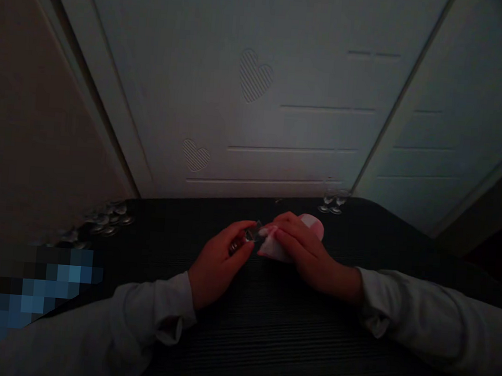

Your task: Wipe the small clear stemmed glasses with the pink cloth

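Near the middle of the dark table, my left hand (221, 261) is closed around a small clear glass (254, 232) that lies sideways, its far end pointing at my other hand. Part of the glass is hidden by the fingers. My right hand (304, 250) grips a pink and white cloth (274, 249). One end of the cloth is bunched at the fingertips, right beside the glass; whether they touch I cannot tell. A rounded pink part of the cloth shows behind the knuckles. The picture is very dim.
Two small stemmed glasses (337, 202) stand at the table's back edge, right of centre. Several more small glasses (108, 218) cluster at the left edge of the black table (239, 338). A white panel (207, 80) with heart patterns rises behind. A pixelated blue patch covers the lower left.
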`<state>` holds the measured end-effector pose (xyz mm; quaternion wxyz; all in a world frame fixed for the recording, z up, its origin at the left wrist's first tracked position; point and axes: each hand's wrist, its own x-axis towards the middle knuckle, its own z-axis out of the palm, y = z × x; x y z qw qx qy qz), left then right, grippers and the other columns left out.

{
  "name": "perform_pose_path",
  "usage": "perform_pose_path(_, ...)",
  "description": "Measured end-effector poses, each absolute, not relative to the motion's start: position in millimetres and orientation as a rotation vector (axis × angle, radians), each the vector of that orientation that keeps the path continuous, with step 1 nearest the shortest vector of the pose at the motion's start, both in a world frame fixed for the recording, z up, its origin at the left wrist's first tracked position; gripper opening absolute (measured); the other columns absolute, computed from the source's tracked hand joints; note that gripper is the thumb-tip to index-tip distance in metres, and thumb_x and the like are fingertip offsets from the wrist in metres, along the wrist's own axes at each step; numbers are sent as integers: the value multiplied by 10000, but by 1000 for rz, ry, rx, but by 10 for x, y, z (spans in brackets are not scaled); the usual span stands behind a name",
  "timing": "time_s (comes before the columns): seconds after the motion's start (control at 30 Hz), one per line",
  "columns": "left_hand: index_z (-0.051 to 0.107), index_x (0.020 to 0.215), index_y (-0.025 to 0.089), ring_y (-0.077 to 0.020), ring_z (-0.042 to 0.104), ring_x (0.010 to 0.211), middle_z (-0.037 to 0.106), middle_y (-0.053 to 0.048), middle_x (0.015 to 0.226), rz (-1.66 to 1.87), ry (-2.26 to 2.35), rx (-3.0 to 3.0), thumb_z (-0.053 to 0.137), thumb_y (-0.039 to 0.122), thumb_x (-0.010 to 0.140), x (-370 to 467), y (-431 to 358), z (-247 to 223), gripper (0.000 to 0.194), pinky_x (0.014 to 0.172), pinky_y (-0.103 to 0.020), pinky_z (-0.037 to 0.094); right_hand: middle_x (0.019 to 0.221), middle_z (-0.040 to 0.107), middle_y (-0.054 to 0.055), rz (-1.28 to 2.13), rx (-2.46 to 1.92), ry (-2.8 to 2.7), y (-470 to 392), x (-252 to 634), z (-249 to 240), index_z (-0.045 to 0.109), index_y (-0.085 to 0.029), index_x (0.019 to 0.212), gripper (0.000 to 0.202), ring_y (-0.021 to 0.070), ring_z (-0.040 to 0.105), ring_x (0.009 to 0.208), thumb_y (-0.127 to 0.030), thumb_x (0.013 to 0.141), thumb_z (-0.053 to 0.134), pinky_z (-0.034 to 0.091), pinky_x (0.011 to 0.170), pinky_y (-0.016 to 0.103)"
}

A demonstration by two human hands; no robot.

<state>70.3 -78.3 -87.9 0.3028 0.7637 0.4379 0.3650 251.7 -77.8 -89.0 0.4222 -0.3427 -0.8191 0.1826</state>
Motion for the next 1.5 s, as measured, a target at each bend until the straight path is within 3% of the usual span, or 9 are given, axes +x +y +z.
perform_pose_path(0.27,517,1153,197,-192,538,996,588,-58,1122,968,1115,2189,470,241,799,685,-794,-886,360,894,-351,412,825,503,56,421,-848,-2110,-789,2506,-873,551,-179,796,253,169,473,795,-273,895,338,405,720,323)
perform_pose_path(0.6,516,1031,193,-156,576,756,604,-17,853,1052,1169,1927,523,276,768,701,-772,-879,276,697,-299,470,795,526,28,588,-982,-1955,-758,2488,-928,517,-179,827,109,135,493,721,-277,835,468,416,645,267)
perform_pose_path(1.07,492,957,187,-120,508,628,554,19,743,965,1150,1828,535,289,756,697,-783,-867,229,580,-259,402,814,513,26,644,-897,-2045,-656,2526,-970,592,-164,775,108,142,504,769,-250,804,534,426,708,295)
perform_pose_path(1.5,495,846,141,-68,454,526,564,22,640,879,857,1234,608,200,673,702,-688,-874,215,547,-230,334,840,499,26,588,-920,-2090,-658,2542,-975,578,-170,782,75,145,491,793,-241,789,555,404,719,283)
